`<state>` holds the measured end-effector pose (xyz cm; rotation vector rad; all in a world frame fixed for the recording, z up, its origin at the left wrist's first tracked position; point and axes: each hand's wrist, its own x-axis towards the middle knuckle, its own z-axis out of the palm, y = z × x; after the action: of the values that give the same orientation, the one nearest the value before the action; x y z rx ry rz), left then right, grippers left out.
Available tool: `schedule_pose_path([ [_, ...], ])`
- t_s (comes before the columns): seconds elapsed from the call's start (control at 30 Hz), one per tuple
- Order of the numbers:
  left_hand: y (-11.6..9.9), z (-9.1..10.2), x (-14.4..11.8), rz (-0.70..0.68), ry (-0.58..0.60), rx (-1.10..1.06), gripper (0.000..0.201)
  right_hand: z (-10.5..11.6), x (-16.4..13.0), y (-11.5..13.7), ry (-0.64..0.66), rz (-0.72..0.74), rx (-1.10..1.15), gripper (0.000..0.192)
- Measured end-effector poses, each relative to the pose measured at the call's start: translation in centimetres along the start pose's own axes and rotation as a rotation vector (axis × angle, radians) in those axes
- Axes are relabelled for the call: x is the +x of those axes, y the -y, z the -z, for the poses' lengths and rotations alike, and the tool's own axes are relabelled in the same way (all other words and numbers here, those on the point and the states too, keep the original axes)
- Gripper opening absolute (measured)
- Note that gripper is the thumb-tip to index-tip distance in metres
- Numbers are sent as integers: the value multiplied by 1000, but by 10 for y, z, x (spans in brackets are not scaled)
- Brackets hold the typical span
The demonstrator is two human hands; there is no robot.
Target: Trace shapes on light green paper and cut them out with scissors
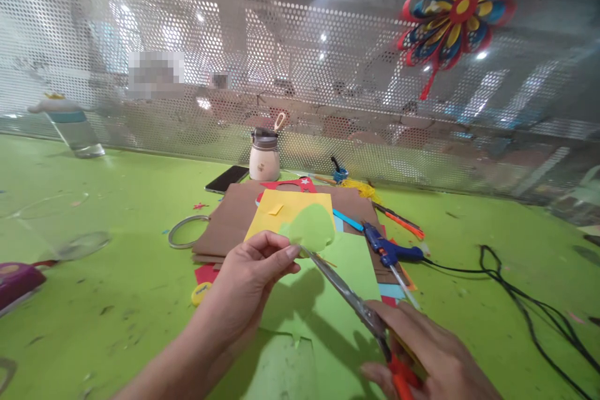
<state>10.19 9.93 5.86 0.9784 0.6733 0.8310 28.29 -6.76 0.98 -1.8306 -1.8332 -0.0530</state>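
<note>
My left hand [248, 278] pinches a light green paper cut-out [312, 228] by its lower left edge and holds it up above the table. My right hand [424, 353] grips orange-handled scissors [349, 294]; the blades point up and left and their tips touch the cut-out's lower edge. Under both hands lies a light green paper sheet [328, 319] with a piece cut from its near edge. Behind it a yellow sheet [276, 209] rests on brown cardboard [229, 219].
A blue glue gun [387, 250] with a black cord [520, 300] lies to the right. A phone [226, 179], a white jar [264, 159], a tape ring [185, 231], a water bottle [70, 125] and a purple tool [19, 281] sit around. A perforated metal screen [328, 75] carries a paper flower [462, 3].
</note>
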Motion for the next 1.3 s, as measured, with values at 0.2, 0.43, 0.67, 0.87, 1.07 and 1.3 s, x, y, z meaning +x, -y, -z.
schedule_pose_path([
  [0.2, 0, -2, 1, -5, -6, -17, 16, 2, 2, -4, 41, 57, -36, 45],
  [0.43, -1, -2, -2, 20, -12, 0, 16, 2, 0, 0, 47, 22, -1, 39],
  [0.67, 1, 1, -1, 24, 0, 25, 17, 4, 0, -2, 94, 47, -10, 39],
  [0.87, -7, 4, 1, 10, 49, 48, 15, 4, -3, -7, -5, 131, -175, 43],
  [1.07, -14, 5, 3, -13, 39, 182, 18, 6, -2, -3, -14, 136, -216, 39],
  [1.3, -11, 7, 4, -106, 19, 276, 13, 11, 4, 3, -80, 116, -161, 34],
])
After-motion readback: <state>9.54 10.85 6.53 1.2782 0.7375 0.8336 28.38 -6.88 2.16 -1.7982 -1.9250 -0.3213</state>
